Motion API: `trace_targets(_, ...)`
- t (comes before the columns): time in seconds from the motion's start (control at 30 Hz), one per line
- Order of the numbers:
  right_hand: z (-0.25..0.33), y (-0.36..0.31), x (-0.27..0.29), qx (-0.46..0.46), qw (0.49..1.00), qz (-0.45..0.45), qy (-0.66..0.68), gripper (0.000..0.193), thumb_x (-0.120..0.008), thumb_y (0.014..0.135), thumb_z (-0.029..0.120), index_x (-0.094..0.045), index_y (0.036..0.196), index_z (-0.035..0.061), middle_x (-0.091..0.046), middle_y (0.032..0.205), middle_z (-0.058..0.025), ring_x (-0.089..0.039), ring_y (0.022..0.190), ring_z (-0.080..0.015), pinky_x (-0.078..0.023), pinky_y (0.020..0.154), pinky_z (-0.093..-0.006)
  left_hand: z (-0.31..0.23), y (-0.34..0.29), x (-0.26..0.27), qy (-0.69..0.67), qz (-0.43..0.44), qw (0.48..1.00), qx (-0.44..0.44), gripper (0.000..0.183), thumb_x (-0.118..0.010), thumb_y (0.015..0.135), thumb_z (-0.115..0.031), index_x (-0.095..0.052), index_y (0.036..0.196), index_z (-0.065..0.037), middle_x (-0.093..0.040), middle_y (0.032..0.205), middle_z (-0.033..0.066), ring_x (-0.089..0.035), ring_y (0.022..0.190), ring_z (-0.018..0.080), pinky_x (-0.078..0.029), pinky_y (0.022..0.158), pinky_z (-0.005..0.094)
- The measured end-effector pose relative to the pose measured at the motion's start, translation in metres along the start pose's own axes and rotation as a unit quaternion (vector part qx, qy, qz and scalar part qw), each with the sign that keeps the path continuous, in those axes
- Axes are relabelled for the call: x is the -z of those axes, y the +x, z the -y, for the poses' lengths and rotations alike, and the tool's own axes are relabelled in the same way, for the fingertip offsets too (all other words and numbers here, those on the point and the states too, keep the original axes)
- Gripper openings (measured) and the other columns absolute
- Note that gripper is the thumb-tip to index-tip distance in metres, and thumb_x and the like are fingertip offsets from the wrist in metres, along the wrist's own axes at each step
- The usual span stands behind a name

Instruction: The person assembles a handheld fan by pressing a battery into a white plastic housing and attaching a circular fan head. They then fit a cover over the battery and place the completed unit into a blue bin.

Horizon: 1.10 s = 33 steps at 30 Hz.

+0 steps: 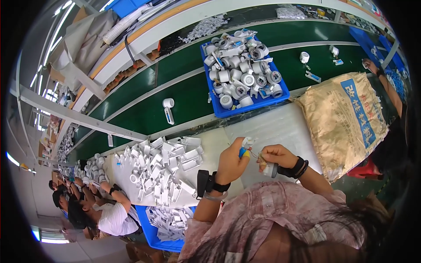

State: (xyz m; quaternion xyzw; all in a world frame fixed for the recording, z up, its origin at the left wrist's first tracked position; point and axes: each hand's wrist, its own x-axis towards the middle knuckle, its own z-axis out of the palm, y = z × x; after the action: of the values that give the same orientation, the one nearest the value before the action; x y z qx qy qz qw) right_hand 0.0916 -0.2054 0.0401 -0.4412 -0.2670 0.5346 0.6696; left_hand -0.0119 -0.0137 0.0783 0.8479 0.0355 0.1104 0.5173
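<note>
**Both hands close on small parts above the bench**

Left hand (231,163) grips a small blue-and-yellow piece (244,152), raised toward the eyes for fine work. Right hand (276,156) pinches a thin wire and cups a grey cylindrical part (269,170), just beside it. White plastic housings (160,168) lie heaped within left reach; a blue bin (280,95) of assembled units sits ahead on the green conveyor (144,114).
</note>
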Motion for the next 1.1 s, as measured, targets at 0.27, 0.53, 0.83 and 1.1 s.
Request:
trace_targets(0.27,0.016,-0.012,0.001,-0.063,0.986,0.111,-0.103,0.013,-0.065,0.088,0.01,-0.062,0.096,0.0004,-0.067,0.083,-0.0019,-0.062,0.079,-0.0082,-0.047,0.075,-0.025,-0.007,-0.013,0.006,0.068,0.075,0.993,-0.065,0.037,-0.055,0.078,-0.003,-0.05,0.115,-0.002,-0.064,0.089,0.0162,-0.063,0.079,0.0363,-0.049,0.069,0.0365)
trace_targets(0.53,-0.001,0.007,-0.01,0.27,0.736,-0.245,-0.57,0.018,-0.073,0.075,0.003,-0.059,0.086,0.0055,-0.063,0.078,-0.005,-0.062,0.077,-0.0169,-0.048,0.066,-0.0305,0.017,-0.019,-0.013,-0.161,0.019,0.983,0.086,0.033,-0.052,0.083,-0.004,-0.046,0.116,-0.002,-0.06,0.086,0.0128,-0.06,0.065,0.0198,-0.048,0.053,0.032)
trace_targets(0.83,-0.003,0.013,-0.024,0.327,0.774,-0.275,-0.467,0.018,-0.069,0.076,-0.003,-0.064,0.09,0.0052,-0.064,0.083,-0.0089,-0.06,0.08,-0.0276,-0.048,0.07,-0.036,0.01,-0.011,-0.028,-0.359,-0.029,0.92,0.154,0.02,-0.043,0.088,0.001,-0.047,0.108,-0.002,-0.059,0.088,0.007,-0.054,0.065,0.01,-0.049,0.053,0.0247)
trace_targets(1.1,0.0,0.009,-0.024,0.366,0.736,-0.248,-0.514,0.024,-0.073,0.068,-0.003,-0.067,0.088,0.0074,-0.059,0.087,-0.0064,-0.055,0.081,-0.0247,-0.045,0.071,-0.0344,0.008,-0.019,-0.034,-0.325,-0.006,0.935,0.142,0.029,-0.045,0.084,0.003,-0.046,0.112,-0.002,-0.059,0.089,0.0057,-0.057,0.069,0.0099,-0.05,0.057,0.0244)
